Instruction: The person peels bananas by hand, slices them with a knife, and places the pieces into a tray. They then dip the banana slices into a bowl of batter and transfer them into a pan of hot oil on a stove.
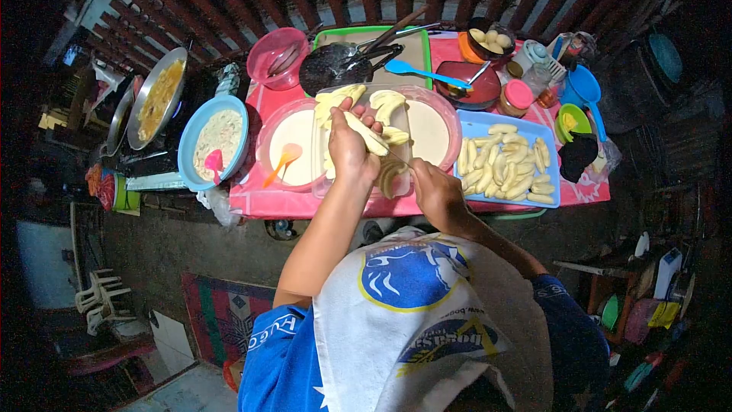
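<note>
My left hand is closed around a peeled banana, held over a clear plastic tub. To its right, my right hand is in a closed grip on what looks like a thin knife, its blade pointing at the banana's lower end; the handle is hidden in the fingers. Bananas sliced into fans lie in the tub's far part. Beside my right hand, a blue tray holds many peeled whole bananas.
Pink basins of pale batter flank the tub, one with an orange spoon. Leftward are a blue basin and a frying pan on a stove. Behind stand a black pan and a red bowl.
</note>
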Tool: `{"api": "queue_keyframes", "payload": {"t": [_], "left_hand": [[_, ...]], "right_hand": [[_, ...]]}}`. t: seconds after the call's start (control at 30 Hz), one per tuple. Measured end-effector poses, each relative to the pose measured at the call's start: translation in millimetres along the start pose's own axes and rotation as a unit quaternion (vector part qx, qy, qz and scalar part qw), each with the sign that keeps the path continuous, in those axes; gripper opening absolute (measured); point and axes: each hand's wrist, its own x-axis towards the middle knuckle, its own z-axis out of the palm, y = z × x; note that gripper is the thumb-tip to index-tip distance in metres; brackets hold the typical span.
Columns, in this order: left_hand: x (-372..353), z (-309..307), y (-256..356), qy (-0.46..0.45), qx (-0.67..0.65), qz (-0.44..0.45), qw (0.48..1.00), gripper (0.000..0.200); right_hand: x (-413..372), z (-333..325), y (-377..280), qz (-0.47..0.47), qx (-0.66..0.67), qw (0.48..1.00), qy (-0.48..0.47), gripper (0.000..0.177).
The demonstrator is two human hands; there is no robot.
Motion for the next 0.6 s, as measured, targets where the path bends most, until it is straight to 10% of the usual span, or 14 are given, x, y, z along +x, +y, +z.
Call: {"api": "queue_keyframes", "payload": {"t": [0.6], "left_hand": [[-8.9,-9.6,17.3,0.003,-0.099,-0.117,0.988,0.026]], "right_hand": [[13.0,21.7,-6.2,-0.028,-0.080,0.996,0.038,0.023]]}}
